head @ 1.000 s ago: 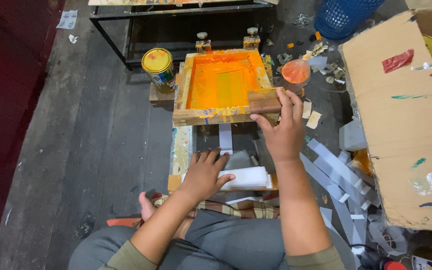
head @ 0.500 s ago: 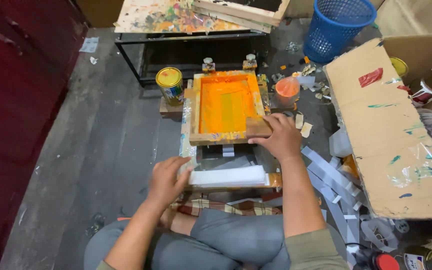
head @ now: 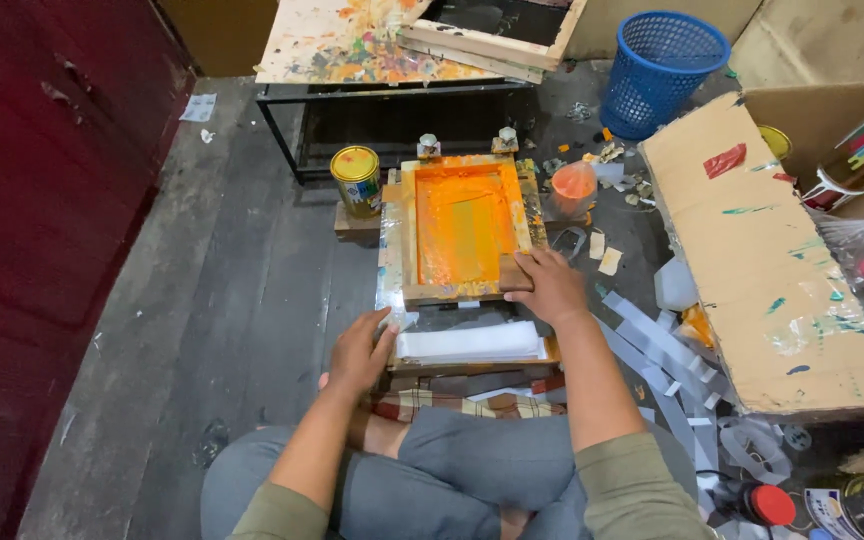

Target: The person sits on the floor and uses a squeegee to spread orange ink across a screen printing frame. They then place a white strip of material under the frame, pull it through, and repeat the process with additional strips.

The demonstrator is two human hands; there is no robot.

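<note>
fingers of the right hand curl over the near right corner of the wooden screen frame, gripping its edge at about five o'clock of the frame. the frame lies flat on a low wooden stand on the floor, its mesh covered in wet orange ink, with two small clamps at its far side at twelve o'clock. the left hand rests at about seven o'clock of the frame, fingers loosely bent and spread, touching the left end of a white stack of sheets that sits on a small board just below the frame; whether it pinches a sheet or only presses on it i cannot tell. a yellow-lidded can stands just beside the frame at ten o'clock, and an orange plastic cup at two o'clock. a blue basket sits farther off at one o'clock. a big cardboard sheet with paint smears lies at three o'clock, grey strips scattered on the floor near it. the person sits cross-legged in grey trousers.
</note>
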